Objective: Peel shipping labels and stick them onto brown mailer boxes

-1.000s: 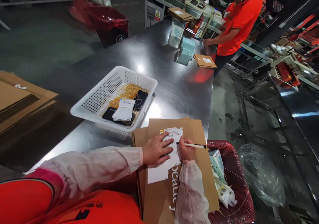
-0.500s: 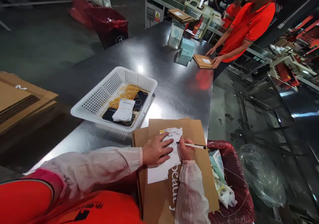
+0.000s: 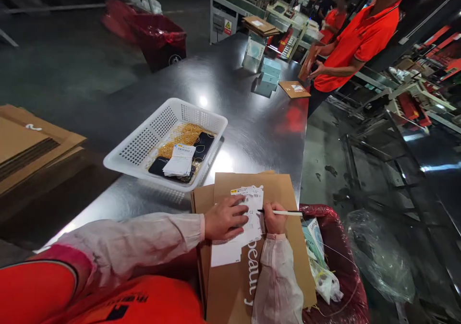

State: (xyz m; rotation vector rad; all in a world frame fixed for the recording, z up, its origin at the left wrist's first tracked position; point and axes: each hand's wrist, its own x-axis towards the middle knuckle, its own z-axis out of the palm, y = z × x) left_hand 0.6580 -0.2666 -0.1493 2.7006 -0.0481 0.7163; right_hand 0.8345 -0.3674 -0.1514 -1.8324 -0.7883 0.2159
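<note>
The left hand (image 3: 224,219) lies flat, fingers spread, on slips (image 3: 254,222) atop cardboard (image 3: 230,295); the right hand (image 3: 275,218) grasps a pen (image 3: 291,213), tip over them. Steady left-side pressure should stop them sliding.

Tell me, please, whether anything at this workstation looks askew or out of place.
Mildly: the white rectangular paper slips under the bare left hand lie unevenly fanned across flat brown cardboard, their edges misaligned.

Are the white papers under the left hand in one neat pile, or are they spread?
Spread, but overlapping: the white papers lie unevenly on the cardboard, their edges showing at different places beyond the left hand.
</note>
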